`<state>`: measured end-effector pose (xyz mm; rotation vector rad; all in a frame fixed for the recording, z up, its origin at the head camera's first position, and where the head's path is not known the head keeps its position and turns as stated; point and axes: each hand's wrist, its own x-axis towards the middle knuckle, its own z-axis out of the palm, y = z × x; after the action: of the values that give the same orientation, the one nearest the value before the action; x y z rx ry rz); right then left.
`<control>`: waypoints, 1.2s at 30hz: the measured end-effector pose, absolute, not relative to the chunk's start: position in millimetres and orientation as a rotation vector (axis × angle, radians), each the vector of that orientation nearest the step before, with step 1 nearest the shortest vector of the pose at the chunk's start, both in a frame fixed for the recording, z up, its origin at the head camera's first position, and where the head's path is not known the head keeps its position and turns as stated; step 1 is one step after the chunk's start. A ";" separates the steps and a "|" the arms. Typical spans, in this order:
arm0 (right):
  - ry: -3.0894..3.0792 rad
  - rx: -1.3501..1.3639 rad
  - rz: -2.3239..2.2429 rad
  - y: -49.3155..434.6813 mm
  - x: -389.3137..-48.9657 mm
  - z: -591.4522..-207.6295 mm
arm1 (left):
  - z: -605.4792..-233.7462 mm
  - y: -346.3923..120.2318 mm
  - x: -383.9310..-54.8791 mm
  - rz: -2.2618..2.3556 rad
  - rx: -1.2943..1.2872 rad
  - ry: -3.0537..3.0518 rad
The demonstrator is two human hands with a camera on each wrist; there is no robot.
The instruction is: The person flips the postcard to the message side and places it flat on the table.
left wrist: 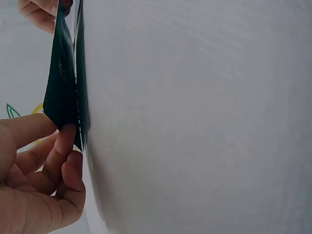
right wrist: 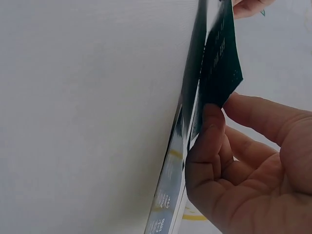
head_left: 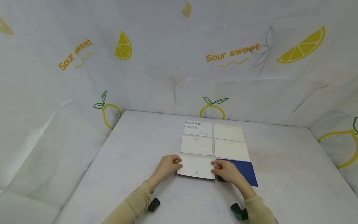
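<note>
A pale postcard (head_left: 195,167) with a small printed mark spans the space between both hands at the front left of a card grid. My left hand (head_left: 168,165) pinches its left edge, and my right hand (head_left: 227,171) pinches its right edge. From the wrist views, the underside of this postcard (left wrist: 62,73) is dark green with light lettering, and it stands tilted. Another dark strip runs beside it; whether that is a second card or a reflection is unclear. Partly behind the right hand lies a dark blue card (head_left: 247,171).
Behind the held postcard lie a card with black Chinese characters (head_left: 198,128) and cream cards (head_left: 196,145), arranged in two columns on the white tabletop (head_left: 134,143). Black devices (head_left: 153,205) sit by both wrists. A white lemon-print sheet (head_left: 167,62) rises around the table.
</note>
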<state>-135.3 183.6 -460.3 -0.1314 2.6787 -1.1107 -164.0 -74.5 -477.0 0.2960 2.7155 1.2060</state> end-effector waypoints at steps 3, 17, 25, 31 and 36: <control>2.693 -0.166 -1.059 181.6 -137.3 -459.6 | -477.9 -74.3 -166.0 1.137 0.332 2.762; 2.739 -0.069 -0.909 166.2 -141.2 -460.8 | -477.8 -67.8 -170.5 0.906 0.411 2.845; 2.746 -0.062 -0.872 162.6 -140.3 -457.6 | -472.4 -61.3 -169.6 0.747 0.546 2.944; 2.730 -0.104 -0.896 167.2 -137.7 -455.9 | -469.3 -60.6 -170.4 0.723 0.528 2.937; 2.720 -0.143 -0.989 177.6 -135.1 -455.4 | -467.5 -56.1 -168.9 0.647 0.503 2.984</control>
<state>-135.1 177.6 -455.4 -0.1429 2.7200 -0.9893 -168.9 -56.1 -467.5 0.5033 2.9844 0.6467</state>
